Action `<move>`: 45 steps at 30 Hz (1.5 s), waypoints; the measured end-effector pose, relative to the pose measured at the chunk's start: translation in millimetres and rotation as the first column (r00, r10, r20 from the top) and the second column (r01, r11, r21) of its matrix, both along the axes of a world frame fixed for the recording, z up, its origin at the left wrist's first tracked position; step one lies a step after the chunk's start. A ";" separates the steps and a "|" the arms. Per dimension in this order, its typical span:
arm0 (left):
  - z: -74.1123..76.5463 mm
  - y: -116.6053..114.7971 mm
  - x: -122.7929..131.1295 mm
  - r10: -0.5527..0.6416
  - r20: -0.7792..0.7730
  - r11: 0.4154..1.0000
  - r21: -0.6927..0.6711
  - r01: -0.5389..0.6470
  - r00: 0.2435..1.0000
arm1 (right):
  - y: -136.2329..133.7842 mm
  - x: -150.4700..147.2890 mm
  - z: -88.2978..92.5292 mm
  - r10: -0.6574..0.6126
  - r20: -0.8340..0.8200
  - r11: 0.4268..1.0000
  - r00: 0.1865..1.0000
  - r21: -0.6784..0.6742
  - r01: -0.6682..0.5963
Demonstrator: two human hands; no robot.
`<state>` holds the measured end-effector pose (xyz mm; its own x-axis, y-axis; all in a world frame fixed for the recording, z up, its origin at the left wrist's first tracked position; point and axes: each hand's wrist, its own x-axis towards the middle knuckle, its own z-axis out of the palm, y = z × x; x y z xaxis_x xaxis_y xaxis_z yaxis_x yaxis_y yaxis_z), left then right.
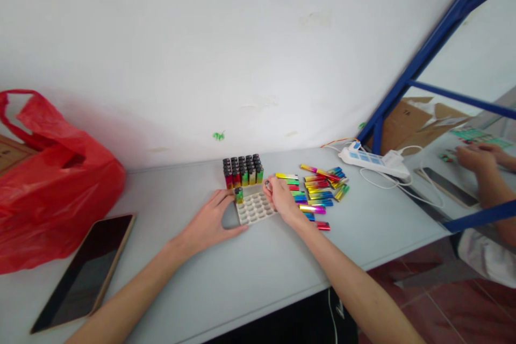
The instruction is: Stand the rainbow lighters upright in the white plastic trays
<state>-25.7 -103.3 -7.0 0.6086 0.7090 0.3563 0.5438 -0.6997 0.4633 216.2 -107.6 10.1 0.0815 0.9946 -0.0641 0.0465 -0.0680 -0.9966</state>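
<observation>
A white tray [255,209] with rows of round pockets lies on the table. One green-and-yellow lighter [239,195] stands upright at its back left corner. My left hand [212,220] brackets the tray's left side, thumb at the front corner and fingers at the back one, holding it. Above the tray's right side, my right hand [279,197] is closed around a lighter [267,185]; only its metal end shows and the fingers cover the rest. Behind the tray stands a block of upright lighters [243,171] in several colours. Shiny loose lighters [318,185] lie to the right.
A red plastic bag [60,172] and a phone [86,271] are at the left. At the right sit a white power strip [373,161] with cables and a blue metal frame [419,59]. Beyond the frame another person's hands [478,157] are near a second phone [449,186].
</observation>
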 end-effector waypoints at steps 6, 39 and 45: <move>1.5 -1.2 -1.2 0.030 -0.033 0.999 0.039 -0.029 0.999 | -0.2 5.0 2.6 -0.043 -0.012 0.999 0.999 0.007 0.043; 6.6 -1.1 0.7 0.070 -0.039 0.997 -0.033 -0.072 0.997 | -22.1 1.8 7.4 0.094 0.554 0.866 0.827 0.365 -0.343; 6.1 -0.8 0.5 0.066 -0.039 0.997 -0.034 -0.067 0.997 | -19.6 -0.1 -1.4 0.103 0.637 0.829 0.764 0.369 -0.419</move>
